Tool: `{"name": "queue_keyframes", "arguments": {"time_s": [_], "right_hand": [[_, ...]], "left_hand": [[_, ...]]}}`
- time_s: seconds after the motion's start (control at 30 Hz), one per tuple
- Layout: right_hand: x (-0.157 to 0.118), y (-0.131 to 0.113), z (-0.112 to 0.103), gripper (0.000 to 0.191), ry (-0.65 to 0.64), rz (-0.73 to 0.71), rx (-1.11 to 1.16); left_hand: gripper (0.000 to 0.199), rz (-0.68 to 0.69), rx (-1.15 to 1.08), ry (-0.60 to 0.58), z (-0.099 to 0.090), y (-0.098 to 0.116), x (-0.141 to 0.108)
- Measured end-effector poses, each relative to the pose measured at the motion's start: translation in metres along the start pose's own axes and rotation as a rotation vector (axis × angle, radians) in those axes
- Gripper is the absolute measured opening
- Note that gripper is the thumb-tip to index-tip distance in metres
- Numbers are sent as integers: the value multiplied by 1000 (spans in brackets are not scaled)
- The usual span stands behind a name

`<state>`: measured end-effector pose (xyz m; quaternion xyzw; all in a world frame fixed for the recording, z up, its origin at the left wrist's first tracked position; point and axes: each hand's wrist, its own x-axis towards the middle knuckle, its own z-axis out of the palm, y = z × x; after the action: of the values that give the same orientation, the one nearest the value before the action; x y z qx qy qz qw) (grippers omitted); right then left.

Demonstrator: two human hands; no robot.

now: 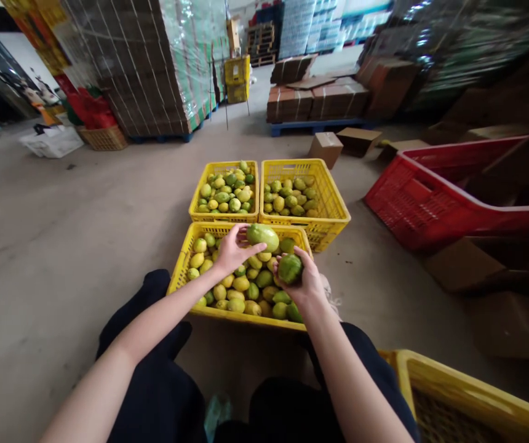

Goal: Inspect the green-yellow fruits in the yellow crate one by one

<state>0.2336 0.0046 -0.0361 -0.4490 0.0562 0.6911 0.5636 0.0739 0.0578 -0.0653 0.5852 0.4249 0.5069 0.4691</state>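
My left hand (237,251) is closed around a large pale green lemon (263,237), thumb along its near side. A darker green, rounder lemon (290,269) rests in the curled fingers of my right hand (308,280). Both hands are above the near yellow crate (246,315), which holds many yellow and green lemons (240,283). Behind it stand two more yellow crates side by side. The back left crate (192,206) is filled with mixed green and yellow lemons, while the back right crate (333,206) has lemons mostly toward its left.
Another yellow crate (472,384) is at my lower right. A large red crate (398,212) stands to the right, near open cardboard boxes (467,264). Farther back are a blue pallet of flattened cardboard (338,98) and a tall wrapped stack (139,67).
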Motion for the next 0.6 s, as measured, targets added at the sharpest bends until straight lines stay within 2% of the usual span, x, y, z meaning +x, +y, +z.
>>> {"name": "queue_keyframes", "arguments": {"time_s": [0.1,0.2,0.33,0.47,0.53,0.6], "right_hand": [[3,15,4,19,-117,6,-21],[4,30,8,27,-230,-37,-56],[8,45,9,30,-307,-161,-157],[10,52,12,32,-360,-275,-258],[9,53,14,32,-403,-299,-285],[7,53,16,33,-463,-279,-269]], "left_hand": [[48,-217,-351,-10,-22,29,-25],[39,-423,-599,-10,-36,36,-47],[40,-496,-826,8,-44,33,-60],[32,-614,-988,93,-50,35,-55],[29,-667,-1005,124,-51,38,-51],[29,-656,-954,113,-51,40,-49]]}}
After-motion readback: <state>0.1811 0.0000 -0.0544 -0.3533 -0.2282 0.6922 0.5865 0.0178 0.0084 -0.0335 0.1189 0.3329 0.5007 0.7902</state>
